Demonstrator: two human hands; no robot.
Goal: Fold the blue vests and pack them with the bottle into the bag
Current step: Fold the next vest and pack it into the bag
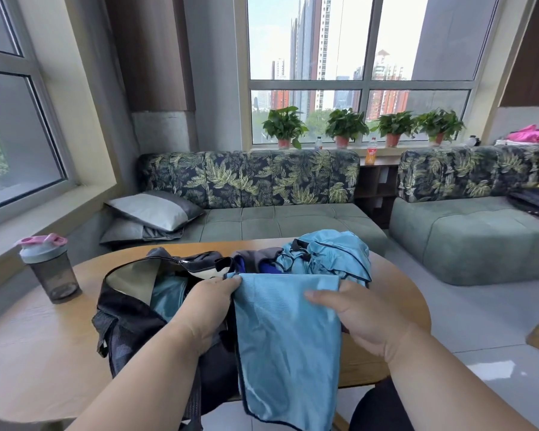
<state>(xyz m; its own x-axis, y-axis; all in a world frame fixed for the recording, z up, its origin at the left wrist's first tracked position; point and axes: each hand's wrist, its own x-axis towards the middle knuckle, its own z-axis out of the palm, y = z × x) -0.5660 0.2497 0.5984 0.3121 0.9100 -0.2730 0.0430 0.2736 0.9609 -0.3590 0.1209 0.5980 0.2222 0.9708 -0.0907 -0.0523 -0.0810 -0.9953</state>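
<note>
A folded light-blue vest (288, 340) hangs over the near edge of the round wooden table (35, 353). My left hand (206, 309) grips its top left corner and my right hand (352, 309) grips its top right edge. To the left lies the open black bag (128, 325), with blue cloth (167, 295) showing inside it. Behind the held vest sits a crumpled pile of blue vests (327, 258). The shaker bottle (49, 267), grey with a pink lid, stands upright at the table's left side, apart from both hands.
A leaf-patterned sofa (262, 194) with grey cushions (156, 213) runs behind the table, and a second sofa (473, 231) stands at the right. Potted plants (346, 126) line the window sill. A dark garment (535, 203) lies on the right sofa.
</note>
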